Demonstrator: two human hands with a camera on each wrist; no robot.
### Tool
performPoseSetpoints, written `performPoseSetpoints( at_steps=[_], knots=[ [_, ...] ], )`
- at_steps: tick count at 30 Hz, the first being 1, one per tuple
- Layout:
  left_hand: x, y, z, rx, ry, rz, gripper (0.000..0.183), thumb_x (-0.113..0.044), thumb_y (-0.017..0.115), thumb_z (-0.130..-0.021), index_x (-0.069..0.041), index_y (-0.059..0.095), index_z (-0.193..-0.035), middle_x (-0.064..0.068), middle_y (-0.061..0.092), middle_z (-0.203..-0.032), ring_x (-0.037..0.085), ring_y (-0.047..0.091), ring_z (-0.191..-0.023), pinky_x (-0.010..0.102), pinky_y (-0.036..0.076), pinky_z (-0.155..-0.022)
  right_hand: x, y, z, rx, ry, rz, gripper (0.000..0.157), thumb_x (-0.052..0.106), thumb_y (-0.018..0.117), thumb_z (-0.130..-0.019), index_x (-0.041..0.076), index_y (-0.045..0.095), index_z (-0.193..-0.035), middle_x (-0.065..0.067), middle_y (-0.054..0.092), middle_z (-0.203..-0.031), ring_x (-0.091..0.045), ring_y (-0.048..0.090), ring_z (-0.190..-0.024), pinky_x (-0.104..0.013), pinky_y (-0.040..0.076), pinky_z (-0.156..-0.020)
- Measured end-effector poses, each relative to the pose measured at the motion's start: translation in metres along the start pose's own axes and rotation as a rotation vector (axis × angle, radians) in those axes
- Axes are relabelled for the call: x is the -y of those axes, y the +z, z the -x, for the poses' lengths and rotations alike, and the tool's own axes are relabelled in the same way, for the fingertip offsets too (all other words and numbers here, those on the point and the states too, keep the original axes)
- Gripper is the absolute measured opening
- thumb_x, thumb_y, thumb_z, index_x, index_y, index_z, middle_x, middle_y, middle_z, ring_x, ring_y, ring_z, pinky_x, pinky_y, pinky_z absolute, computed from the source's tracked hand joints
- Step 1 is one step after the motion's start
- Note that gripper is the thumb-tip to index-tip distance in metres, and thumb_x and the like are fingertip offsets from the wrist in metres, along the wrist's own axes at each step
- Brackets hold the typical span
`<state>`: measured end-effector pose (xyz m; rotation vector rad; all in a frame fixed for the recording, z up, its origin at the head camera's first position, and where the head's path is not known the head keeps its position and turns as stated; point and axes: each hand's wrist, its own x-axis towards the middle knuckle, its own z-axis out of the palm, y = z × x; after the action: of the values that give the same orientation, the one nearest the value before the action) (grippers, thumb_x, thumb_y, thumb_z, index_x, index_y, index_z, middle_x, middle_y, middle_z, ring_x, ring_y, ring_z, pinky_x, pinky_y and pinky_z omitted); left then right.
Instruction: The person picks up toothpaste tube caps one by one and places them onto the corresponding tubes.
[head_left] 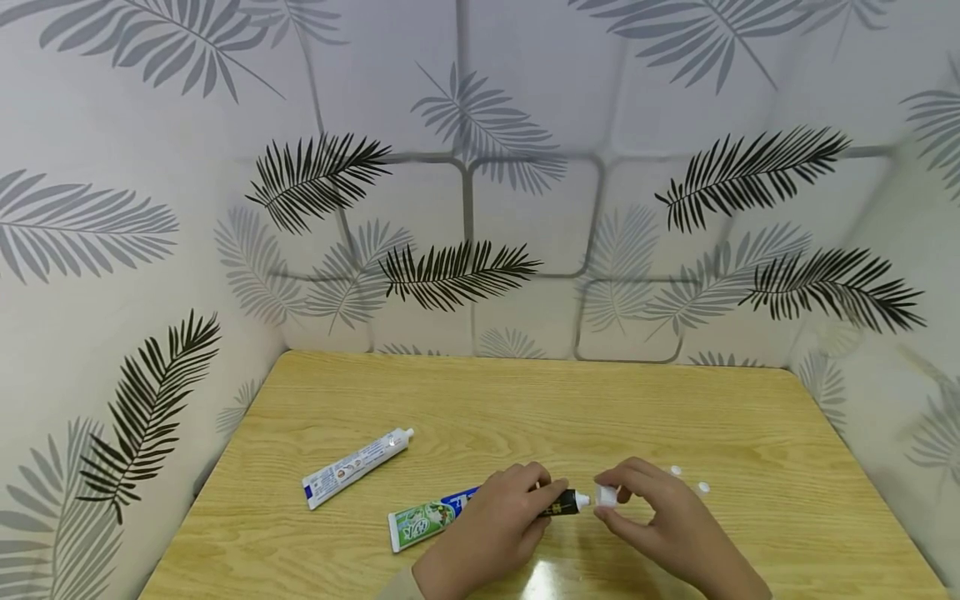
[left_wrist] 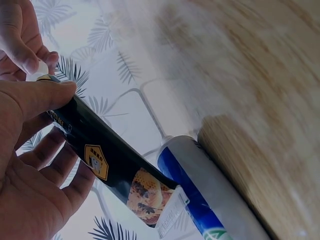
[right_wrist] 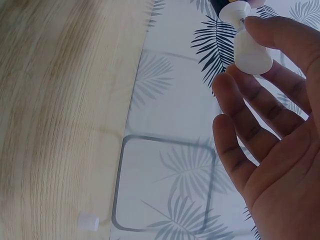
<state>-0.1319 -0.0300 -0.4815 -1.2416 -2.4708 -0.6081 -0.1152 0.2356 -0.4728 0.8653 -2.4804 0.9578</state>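
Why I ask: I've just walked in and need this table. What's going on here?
A person's left hand holds a black tube while the right hand pinches a white cap just at the nozzle; whether they touch is unclear. A green tube lies beside the left hand. Farther left lies a white tube, uncapped, and two loose caps lie beyond the right hand.

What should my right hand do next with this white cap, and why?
Probably set the white cap down beside the two loose caps on the table: the right hand pinches it just off the nozzle, while the left hand holds the black tube.
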Motion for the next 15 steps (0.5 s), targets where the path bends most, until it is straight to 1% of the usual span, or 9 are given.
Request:
performPoseSetpoints(
  at_steps=[6, 15],
  knots=[
    [-0.0013, -0.0011, -0.0001, -0.006, 0.018, -0.014, 0.035, -0.013, 0.072, -0.100, -0.012, 0.073, -0.135, -0.004, 0.067, -0.109, 0.006, 0.057, -0.086, 0.016, 0.048, -0.077, 0.0015, 0.0015, 0.0002, 0.008, 0.000, 0.000, 0.036, 0.014, 0.089, -0.086, 0.028, 0.074, -0.116, 0.020, 0.069, -0.106, -0.006, 0.062, -0.085, -0.025, 0.056, -0.071],
    [-0.0031, -0.0016, -0.0001, -0.003, 0.026, -0.019, 0.035, -0.014, 0.073, -0.100, -0.012, 0.073, -0.135, -0.004, 0.066, -0.110, 0.005, 0.055, -0.086, 0.015, 0.046, -0.077, 0.0029, 0.0041, 0.0004, 0.018, 0.003, -0.003, 0.036, 0.014, 0.089, -0.086, 0.028, 0.074, -0.116, 0.017, 0.071, -0.106, -0.002, 0.062, -0.086, -0.022, 0.055, -0.072]
  ],
)
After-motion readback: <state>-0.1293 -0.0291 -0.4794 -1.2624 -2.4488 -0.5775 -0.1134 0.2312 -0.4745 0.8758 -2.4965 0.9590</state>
